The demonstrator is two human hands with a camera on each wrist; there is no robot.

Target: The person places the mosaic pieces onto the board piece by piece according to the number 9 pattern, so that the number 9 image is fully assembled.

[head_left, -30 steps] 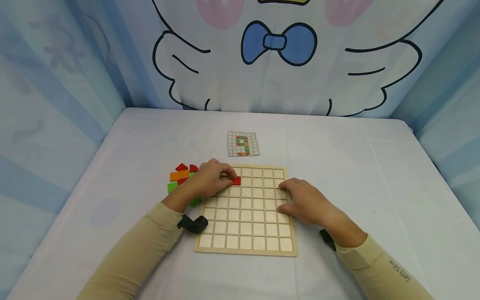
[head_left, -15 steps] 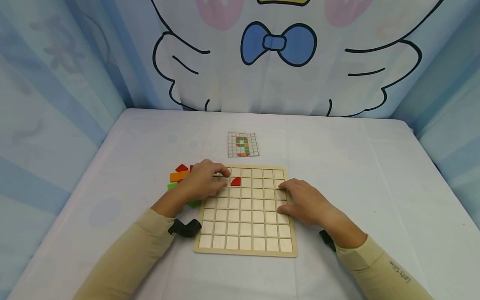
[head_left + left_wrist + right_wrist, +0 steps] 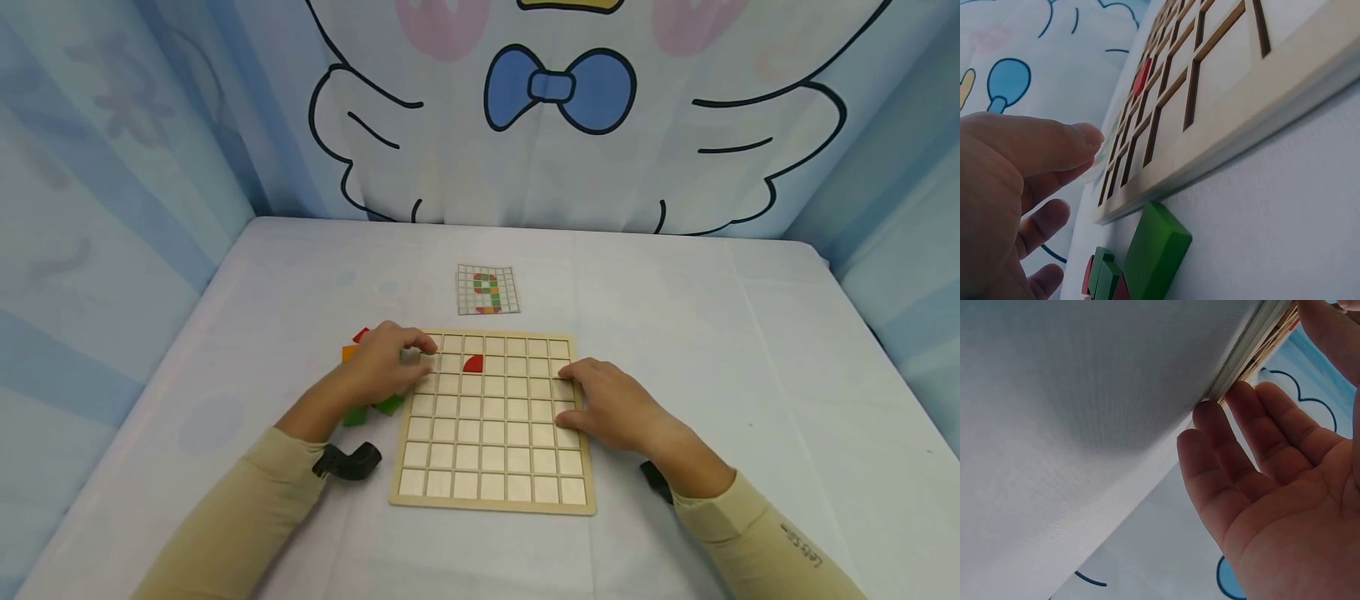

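A wooden grid board (image 3: 492,458) lies flat on the table, with one red quarter-circle piece (image 3: 474,364) in a cell of its second row. My left hand (image 3: 381,364) hovers over the board's upper left edge and the loose pieces, thumb and index finger apart with nothing between them. Under and around it show green pieces (image 3: 388,404), an orange piece (image 3: 348,352) and a red piece (image 3: 361,335), the rest hidden by the hand. My right hand (image 3: 618,406) rests at the board's right edge; in the right wrist view its fingers (image 3: 1210,425) reach along the side, loosely extended.
Beyond the board lies a small card (image 3: 487,290) printed with a grid and a red, green and orange figure. White cloth covers the table (image 3: 675,292), and a curtain (image 3: 555,167) with a cartoon print hangs behind. A green block (image 3: 1157,250) stands close beside the board's edge.
My left hand let go of the red quarter-circle piece, leaving it in its cell, and moved left toward the loose pieces. My right hand stayed at the board's edge.
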